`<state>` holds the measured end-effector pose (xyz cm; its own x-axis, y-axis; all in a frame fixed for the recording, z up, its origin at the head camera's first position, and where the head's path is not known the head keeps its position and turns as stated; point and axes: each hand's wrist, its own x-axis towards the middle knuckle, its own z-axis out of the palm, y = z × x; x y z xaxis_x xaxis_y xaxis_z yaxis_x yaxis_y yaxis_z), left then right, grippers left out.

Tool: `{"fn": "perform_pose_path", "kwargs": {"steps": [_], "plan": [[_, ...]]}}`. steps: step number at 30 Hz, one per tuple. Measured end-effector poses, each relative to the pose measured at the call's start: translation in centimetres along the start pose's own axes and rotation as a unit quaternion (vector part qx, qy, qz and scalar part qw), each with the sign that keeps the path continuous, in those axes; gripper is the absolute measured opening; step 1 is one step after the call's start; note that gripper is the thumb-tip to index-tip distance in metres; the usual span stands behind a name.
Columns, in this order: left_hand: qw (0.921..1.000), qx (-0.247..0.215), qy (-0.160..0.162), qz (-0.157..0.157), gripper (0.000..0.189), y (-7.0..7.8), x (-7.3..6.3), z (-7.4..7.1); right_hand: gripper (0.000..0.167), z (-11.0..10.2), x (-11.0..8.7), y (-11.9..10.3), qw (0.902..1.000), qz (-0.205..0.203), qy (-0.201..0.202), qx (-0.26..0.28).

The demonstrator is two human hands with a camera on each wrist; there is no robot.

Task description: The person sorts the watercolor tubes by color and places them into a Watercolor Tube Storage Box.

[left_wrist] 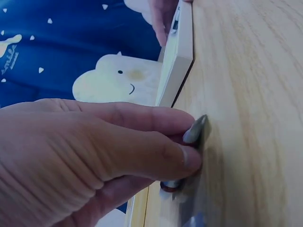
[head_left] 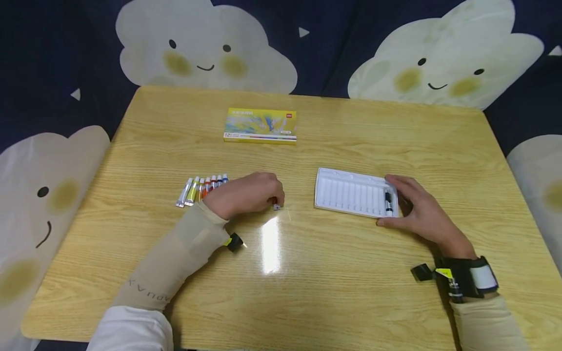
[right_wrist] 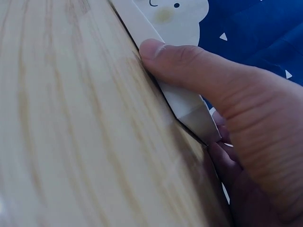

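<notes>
On the wooden tabletop (head_left: 307,273), the left hand (head_left: 248,194) lies knuckles-up with its fingers curled down around a small paint tube (head_left: 276,206), whose crimped silver end pokes out at 3 o'clock of the fingertips; the left wrist view shows that tube (left_wrist: 195,130) pinched between thumb and forefinger right at the wood. A row of paint tubes (head_left: 202,189) in white, yellow, orange, red and blue lies side by side at 9 o'clock of that hand, partly hidden under it. The right hand (head_left: 417,207) grips the right end of the white plastic tray (head_left: 351,192), thumb along its near edge and fingers over the far corner; from the right wrist the thumb presses the tray's edge (right_wrist: 182,101). One black-capped tube (head_left: 388,202) sits in the tray's rightmost slot, just beside the fingers. The two hands are well apart. At 12 o'clock, toward the far edge, lies a yellow paint box (head_left: 260,126).
</notes>
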<state>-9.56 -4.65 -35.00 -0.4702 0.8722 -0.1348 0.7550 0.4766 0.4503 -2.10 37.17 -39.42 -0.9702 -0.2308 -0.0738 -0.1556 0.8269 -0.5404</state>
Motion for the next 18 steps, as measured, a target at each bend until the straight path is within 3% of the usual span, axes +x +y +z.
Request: {"fn": "perform_pose_path", "kwargs": {"steps": [11,18], "plan": [[0.9983,0.056,0.015,0.005,0.027,0.6,1.0,0.5,0.113,0.1,-0.1,0.2,1.0,0.003,0.0,-0.006],[0.9975,0.052,0.035,0.033,0.025,0.8,1.7,0.5,0.113,0.2,0.0,0.3,0.9999,-0.004,0.007,-0.007]]}}
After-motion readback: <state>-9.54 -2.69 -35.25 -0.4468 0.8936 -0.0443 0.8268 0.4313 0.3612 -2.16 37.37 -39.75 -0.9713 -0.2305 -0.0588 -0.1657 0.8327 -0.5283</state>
